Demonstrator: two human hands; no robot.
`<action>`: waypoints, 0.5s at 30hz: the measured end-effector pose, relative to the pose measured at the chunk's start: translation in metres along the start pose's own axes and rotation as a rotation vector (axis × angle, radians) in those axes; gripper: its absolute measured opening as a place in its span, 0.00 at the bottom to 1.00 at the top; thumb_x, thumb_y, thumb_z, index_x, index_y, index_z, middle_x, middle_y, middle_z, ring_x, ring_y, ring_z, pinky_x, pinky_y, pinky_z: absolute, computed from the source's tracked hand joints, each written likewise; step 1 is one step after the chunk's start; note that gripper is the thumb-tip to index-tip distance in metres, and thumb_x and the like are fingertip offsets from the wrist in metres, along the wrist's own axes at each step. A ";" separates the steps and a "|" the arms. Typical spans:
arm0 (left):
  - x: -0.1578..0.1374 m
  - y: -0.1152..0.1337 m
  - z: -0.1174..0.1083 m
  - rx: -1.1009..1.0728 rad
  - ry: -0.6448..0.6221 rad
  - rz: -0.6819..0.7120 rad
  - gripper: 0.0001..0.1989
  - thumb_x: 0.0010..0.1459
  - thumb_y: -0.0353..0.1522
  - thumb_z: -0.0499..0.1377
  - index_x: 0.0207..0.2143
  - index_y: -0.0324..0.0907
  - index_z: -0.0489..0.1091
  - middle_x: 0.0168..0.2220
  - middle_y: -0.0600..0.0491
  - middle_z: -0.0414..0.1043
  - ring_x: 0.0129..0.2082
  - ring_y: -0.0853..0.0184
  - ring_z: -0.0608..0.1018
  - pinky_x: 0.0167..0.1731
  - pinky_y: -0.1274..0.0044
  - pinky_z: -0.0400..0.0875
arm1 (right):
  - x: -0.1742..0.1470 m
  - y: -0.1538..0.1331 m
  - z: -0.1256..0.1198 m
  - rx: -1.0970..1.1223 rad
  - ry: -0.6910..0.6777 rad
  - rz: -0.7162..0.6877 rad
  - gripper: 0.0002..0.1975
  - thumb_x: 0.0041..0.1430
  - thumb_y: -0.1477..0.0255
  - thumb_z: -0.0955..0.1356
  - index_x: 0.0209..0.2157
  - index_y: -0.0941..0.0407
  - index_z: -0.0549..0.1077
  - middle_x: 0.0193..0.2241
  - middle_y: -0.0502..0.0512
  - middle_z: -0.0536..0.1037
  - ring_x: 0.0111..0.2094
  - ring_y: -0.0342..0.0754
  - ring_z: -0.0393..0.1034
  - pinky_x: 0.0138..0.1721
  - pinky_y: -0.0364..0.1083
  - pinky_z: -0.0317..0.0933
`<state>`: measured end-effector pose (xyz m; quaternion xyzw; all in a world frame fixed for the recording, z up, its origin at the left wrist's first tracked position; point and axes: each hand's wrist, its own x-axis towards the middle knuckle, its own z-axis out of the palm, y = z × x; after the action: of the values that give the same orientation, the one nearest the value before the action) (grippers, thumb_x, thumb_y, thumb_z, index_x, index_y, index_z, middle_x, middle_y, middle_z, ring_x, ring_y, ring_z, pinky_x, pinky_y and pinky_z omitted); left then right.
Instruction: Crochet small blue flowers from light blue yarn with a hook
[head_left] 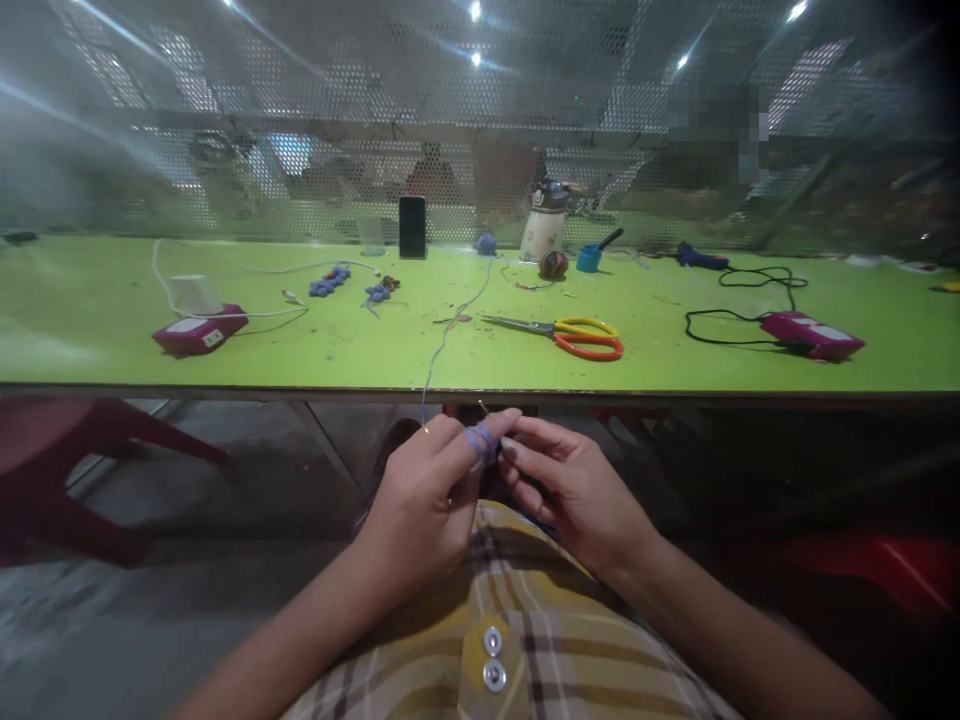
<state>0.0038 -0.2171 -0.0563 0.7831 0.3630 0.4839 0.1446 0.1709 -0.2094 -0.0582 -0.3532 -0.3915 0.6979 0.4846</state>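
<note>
My left hand is closed, with lilac-blue yarn looped round its raised index finger. From there a strand runs over the table edge to a small ball of blue yarn at the back. My right hand meets it fingertip to fingertip, thumb and fingers pinched together. A thin gold-tipped crochet hook pokes out beyond the left index finger; its handle is hidden between the hands. The work under the fingers is mostly covered. Both hands are above my lap, in front of the table.
On the green table lie scissors, crocheted blue pieces, a dark yarn ball and two magenta power boxes with cables. A phone and a jug stand behind. Red stools flank me.
</note>
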 end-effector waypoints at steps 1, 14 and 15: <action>0.000 0.000 0.000 -0.041 0.039 -0.034 0.23 0.57 0.21 0.57 0.54 0.41 0.73 0.32 0.51 0.72 0.32 0.68 0.72 0.33 0.76 0.67 | -0.001 0.001 0.002 0.017 0.023 -0.016 0.15 0.54 0.70 0.75 0.44 0.55 0.80 0.21 0.46 0.72 0.15 0.33 0.57 0.16 0.35 0.43; 0.019 0.002 -0.011 -1.063 -0.027 -0.877 0.23 0.45 0.26 0.70 0.47 0.45 0.78 0.28 0.57 0.70 0.28 0.73 0.72 0.33 0.80 0.66 | -0.008 -0.012 -0.012 -0.282 0.011 -0.193 0.09 0.56 0.71 0.73 0.40 0.52 0.83 0.19 0.47 0.72 0.17 0.35 0.58 0.18 0.37 0.48; 0.020 0.002 -0.012 -1.088 -0.050 -0.899 0.24 0.45 0.25 0.70 0.47 0.45 0.78 0.28 0.56 0.70 0.28 0.73 0.72 0.33 0.80 0.66 | -0.008 -0.014 -0.014 -0.321 -0.003 -0.206 0.09 0.56 0.71 0.73 0.40 0.52 0.83 0.18 0.47 0.71 0.16 0.35 0.57 0.17 0.37 0.47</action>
<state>0.0000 -0.2055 -0.0366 0.3847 0.3545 0.4718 0.7097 0.1909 -0.2115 -0.0506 -0.3829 -0.5328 0.5736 0.4904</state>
